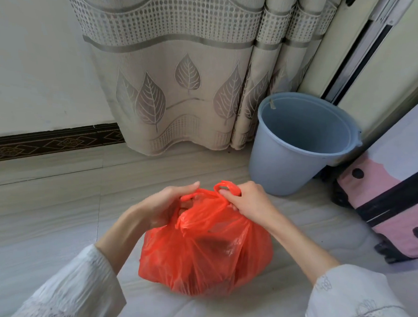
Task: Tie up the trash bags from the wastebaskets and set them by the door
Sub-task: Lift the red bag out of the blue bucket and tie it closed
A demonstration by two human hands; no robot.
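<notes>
Just in front of the empty blue wastebasket (299, 143): full red trash bag (206, 249), handles pinched by left hand (163, 204) and right hand (247, 200), fingers curled.

From my remote seat I see two bare forearms coming up from the bottom of the view, each in a loose white sleeve. The left sleeve (78, 286) is of crinkled, finely ribbed cloth, its wide cuff ending partway up the forearm. The right sleeve (355, 301) has pale grey embroidered flower-like motifs and a stitched line along the cuff. The left hand (165, 205) and right hand (247, 199) wear no rings or gloves.
</notes>
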